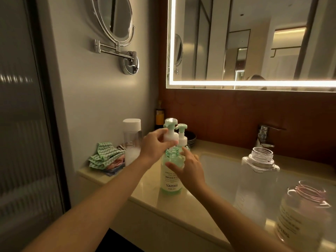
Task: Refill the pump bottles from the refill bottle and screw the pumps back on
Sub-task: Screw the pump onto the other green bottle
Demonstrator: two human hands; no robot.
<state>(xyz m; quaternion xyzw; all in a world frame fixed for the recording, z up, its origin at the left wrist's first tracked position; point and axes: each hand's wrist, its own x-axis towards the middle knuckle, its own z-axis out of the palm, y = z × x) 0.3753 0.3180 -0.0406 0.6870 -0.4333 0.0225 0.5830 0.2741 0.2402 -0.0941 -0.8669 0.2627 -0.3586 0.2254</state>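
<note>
- Two hands work at one translucent green pump bottle (171, 179), a cylinder standing upright on the glossy beige counter (145, 190) near its front edge.
- Left hand (154, 144): we see its fingers pinching the loose pump (171, 131), with white collar and mint nozzle, just above the bottle's open threaded neck.
- Right hand (189, 168): fingers and thumb clasp the bottle's shoulder.
- Behind, we note a second green bottle (182, 140) with its pump on.
- Left: a clear white-capped bottle (132, 140) with white liquid at its bottom, beside folded wavy-patterned cloths (105, 157).
- Right: a clear open bottle (260, 159) and a pink-necked open bottle (305, 211).
</note>
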